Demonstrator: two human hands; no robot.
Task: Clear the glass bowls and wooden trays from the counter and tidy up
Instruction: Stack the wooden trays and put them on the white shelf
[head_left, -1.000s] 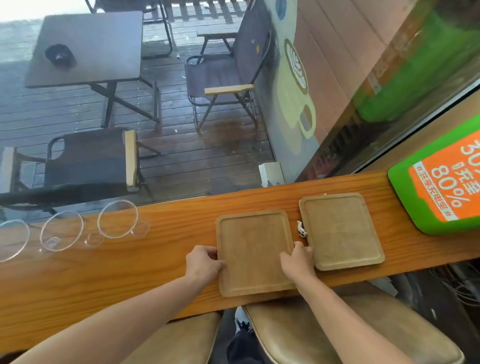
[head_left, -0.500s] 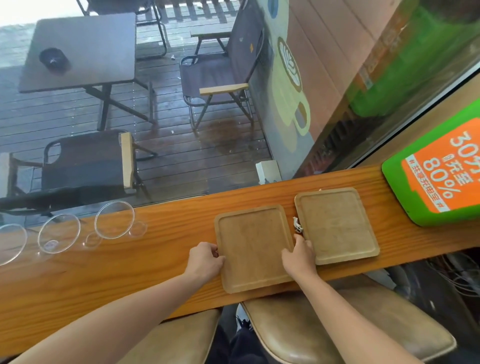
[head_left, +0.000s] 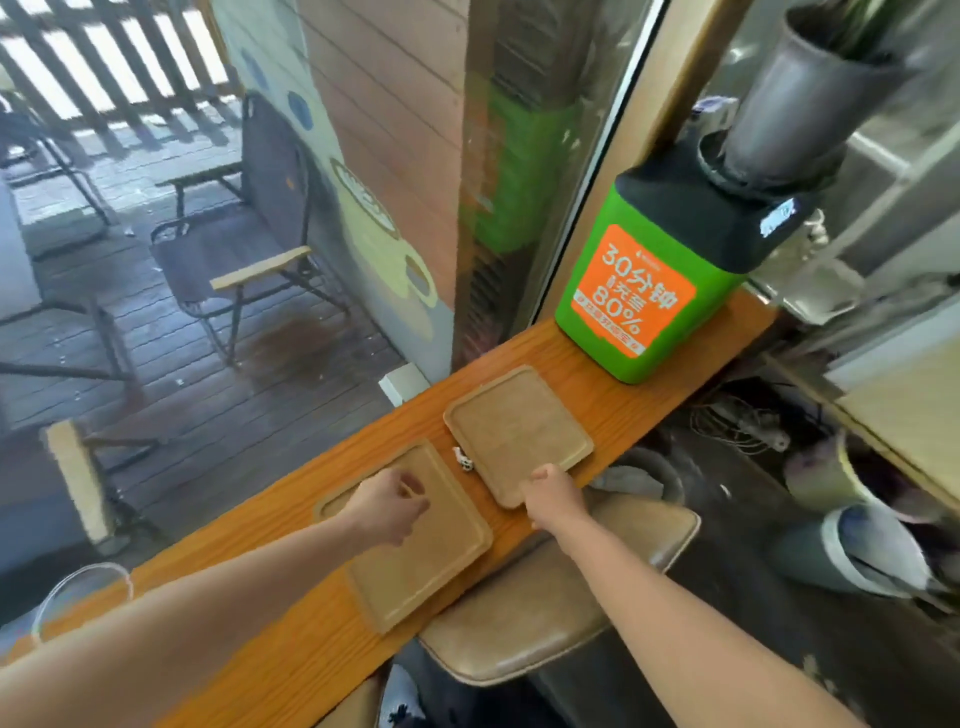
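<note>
Two light wooden trays lie side by side on the orange wooden counter (head_left: 291, 654). My left hand (head_left: 387, 506) hovers over the left tray (head_left: 426, 566) with its fingers loosely curled and nothing in them. On the near edge of the right tray (head_left: 514, 421), my right hand (head_left: 553, 493) grips with the thumb on top. The rim of one glass bowl (head_left: 78, 584) shows at the far left, partly behind my left forearm.
A small white scrap (head_left: 462, 460) lies between the trays. A green and orange charging station (head_left: 641, 291) stands at the counter's right end. A tan padded stool (head_left: 545, 618) sits below the counter. Beyond the window are deck chairs.
My view swung right, so most glass bowls left the frame. My right hand moved from the left tray to the right tray's near edge. My left hand let go and rose over the left tray.
</note>
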